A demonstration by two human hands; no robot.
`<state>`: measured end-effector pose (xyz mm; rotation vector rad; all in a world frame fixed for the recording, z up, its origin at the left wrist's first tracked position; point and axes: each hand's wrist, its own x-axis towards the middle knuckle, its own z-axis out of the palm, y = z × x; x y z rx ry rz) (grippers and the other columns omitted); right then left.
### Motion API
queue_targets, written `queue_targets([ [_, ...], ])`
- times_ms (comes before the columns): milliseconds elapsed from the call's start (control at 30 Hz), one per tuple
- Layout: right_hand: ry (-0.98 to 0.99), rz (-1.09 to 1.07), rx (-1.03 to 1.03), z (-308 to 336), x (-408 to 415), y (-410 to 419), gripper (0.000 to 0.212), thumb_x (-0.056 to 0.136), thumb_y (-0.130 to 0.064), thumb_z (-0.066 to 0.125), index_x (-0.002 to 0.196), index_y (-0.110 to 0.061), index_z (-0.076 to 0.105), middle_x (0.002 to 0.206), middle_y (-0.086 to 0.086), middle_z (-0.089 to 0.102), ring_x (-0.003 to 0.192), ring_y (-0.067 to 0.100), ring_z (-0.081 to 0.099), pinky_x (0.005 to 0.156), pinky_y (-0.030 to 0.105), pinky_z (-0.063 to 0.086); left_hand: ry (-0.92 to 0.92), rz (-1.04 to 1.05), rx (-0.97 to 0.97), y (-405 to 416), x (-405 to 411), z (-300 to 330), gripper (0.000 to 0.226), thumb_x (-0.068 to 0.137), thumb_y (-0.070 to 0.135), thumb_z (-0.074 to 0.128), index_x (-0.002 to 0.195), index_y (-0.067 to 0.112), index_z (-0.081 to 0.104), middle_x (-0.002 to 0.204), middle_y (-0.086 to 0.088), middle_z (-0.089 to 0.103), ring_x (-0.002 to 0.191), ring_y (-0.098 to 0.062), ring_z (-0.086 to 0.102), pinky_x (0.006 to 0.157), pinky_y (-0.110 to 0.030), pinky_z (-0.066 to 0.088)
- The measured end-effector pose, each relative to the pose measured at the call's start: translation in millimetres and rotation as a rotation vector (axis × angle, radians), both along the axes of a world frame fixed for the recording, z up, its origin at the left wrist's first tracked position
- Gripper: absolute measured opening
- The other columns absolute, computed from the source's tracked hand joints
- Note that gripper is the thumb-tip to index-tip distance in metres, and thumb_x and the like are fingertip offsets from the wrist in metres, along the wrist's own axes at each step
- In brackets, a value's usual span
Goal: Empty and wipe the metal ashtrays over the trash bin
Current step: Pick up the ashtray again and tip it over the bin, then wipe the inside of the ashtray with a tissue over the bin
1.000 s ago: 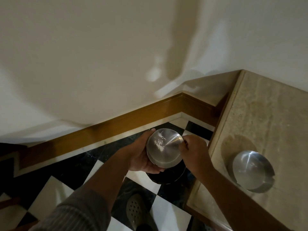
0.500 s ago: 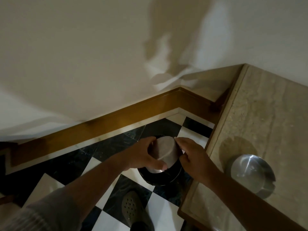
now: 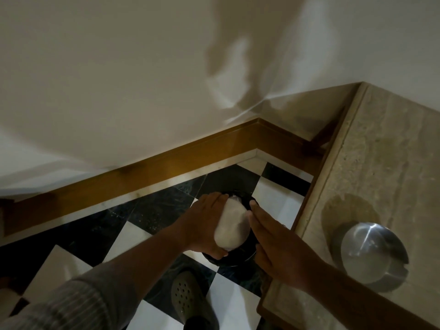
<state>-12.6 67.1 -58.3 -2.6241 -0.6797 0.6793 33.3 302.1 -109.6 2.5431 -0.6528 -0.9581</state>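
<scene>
My left hand (image 3: 204,225) grips a round metal ashtray (image 3: 232,225) turned upside down, its pale dull underside facing me. It hangs directly over the small black trash bin (image 3: 240,257) on the floor, hiding most of the bin's opening. My right hand (image 3: 281,248) is flat with its fingers stretched out, and the fingertips lie against the ashtray's right side without gripping it. A second metal ashtray (image 3: 373,253) stands upright on the beige stone counter (image 3: 381,151) to the right, untouched.
The bin stands in a corner on a black-and-white checkered floor (image 3: 133,236), close to the counter's left edge. A wooden skirting board (image 3: 166,167) runs along the white wall behind it. My grey clog (image 3: 190,303) is just in front of the bin.
The ashtray has gone from facing me with ash inside to upside down and lower over the bin. My right hand has let go of its rim and flattened beside it.
</scene>
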Motion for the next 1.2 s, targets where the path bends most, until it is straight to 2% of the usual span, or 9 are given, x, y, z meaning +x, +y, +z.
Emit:
queue_targets([
  [100, -0.117, 0.013, -0.024, -10, -3, 4, 0.065, 0.094, -0.041, 0.042, 0.145, -0.001, 0.035, 0.154, 0.019, 0.031, 0.139, 0.028, 0.038, 0.105, 0.031, 0.044, -0.006, 0.009, -0.052, -1, -5, -16, 0.135, 0.056, 0.07, 0.079, 0.154, 0.019, 0.003, 0.163, -0.005, 0.013, 0.149, -0.023, 0.014, 0.121, -0.03, 0.002],
  [200, -0.18, 0.045, -0.091, -16, -2, 8, 0.088, 0.09, -0.066, 0.037, 0.149, -0.002, 0.019, 0.158, 0.02, 0.016, 0.145, 0.033, 0.021, 0.112, 0.039, 0.03, -0.068, 0.004, -0.075, -5, -5, -29, 0.136, 0.053, 0.074, 0.077, 0.154, 0.016, 0.007, 0.16, -0.007, 0.017, 0.146, -0.023, 0.019, 0.121, -0.031, 0.006],
  [300, -0.237, 0.09, -0.115, -21, 1, 17, 0.104, 0.081, -0.079, 0.032, 0.148, 0.0, 0.017, 0.157, 0.025, 0.016, 0.146, 0.037, 0.018, 0.115, 0.044, 0.024, -0.153, -0.017, -0.091, -3, -3, -41, 0.136, 0.05, 0.076, 0.075, 0.153, 0.015, 0.011, 0.157, -0.009, 0.023, 0.142, -0.025, 0.024, 0.122, -0.039, 0.019],
  [400, -0.163, 0.21, -0.176, -35, -6, 18, 0.111, 0.076, -0.085, 0.032, 0.148, -0.001, 0.023, 0.156, 0.023, 0.017, 0.145, 0.037, 0.022, 0.114, 0.051, 0.03, -0.21, -0.031, -0.144, 0, 1, -43, 0.133, 0.049, 0.071, 0.08, 0.151, 0.012, 0.019, 0.153, -0.011, 0.03, 0.138, -0.024, 0.025, 0.12, -0.037, 0.021],
  [467, -0.114, 0.306, -0.206, -42, -10, 17, 0.112, 0.074, -0.086, 0.035, 0.147, -0.001, 0.029, 0.156, 0.02, 0.02, 0.144, 0.035, 0.024, 0.11, 0.052, 0.038, -0.231, -0.089, -0.154, 2, 5, -40, 0.132, 0.05, 0.07, 0.08, 0.151, 0.011, 0.019, 0.153, -0.013, 0.03, 0.138, -0.025, 0.026, 0.118, -0.036, 0.02],
  [700, -0.16, 0.383, -0.151, -43, -9, 23, 0.112, 0.074, -0.086, 0.035, 0.147, -0.001, 0.028, 0.156, 0.02, 0.024, 0.144, 0.034, 0.022, 0.113, 0.047, 0.029, -0.225, -0.186, -0.192, 10, 13, -37, 0.13, 0.049, 0.068, 0.081, 0.147, 0.015, 0.015, 0.151, -0.019, 0.035, 0.137, -0.033, 0.034, 0.116, -0.037, 0.021],
  [833, -0.137, 0.426, -0.125, -42, -9, 19, 0.113, 0.075, -0.085, 0.035, 0.148, 0.0, 0.026, 0.157, 0.021, 0.02, 0.146, 0.035, 0.019, 0.114, 0.05, 0.031, -0.246, -0.186, -0.144, 16, 13, -42, 0.134, 0.048, 0.072, 0.079, 0.15, 0.009, 0.019, 0.153, -0.016, 0.031, 0.139, -0.029, 0.028, 0.116, -0.033, 0.016],
  [933, -0.12, 0.457, -0.104, -49, -16, 19, 0.114, 0.074, -0.085, 0.036, 0.148, 0.001, 0.025, 0.158, 0.021, 0.018, 0.147, 0.035, 0.016, 0.117, 0.048, 0.025, -0.277, -0.217, -0.149, 12, 8, -40, 0.132, 0.048, 0.076, 0.075, 0.147, 0.007, 0.02, 0.15, -0.018, 0.036, 0.135, -0.029, 0.031, 0.115, -0.031, 0.016],
  [1200, -0.17, 0.45, -0.04, -48, -15, 23, 0.111, 0.076, -0.083, 0.039, 0.147, 0.002, 0.027, 0.157, 0.023, 0.019, 0.147, 0.037, 0.015, 0.115, 0.051, 0.031, -0.258, -0.159, -0.12, 18, 8, -44, 0.136, 0.048, 0.075, 0.079, 0.15, 0.005, 0.023, 0.153, -0.016, 0.032, 0.14, -0.028, 0.027, 0.116, -0.03, 0.011],
])
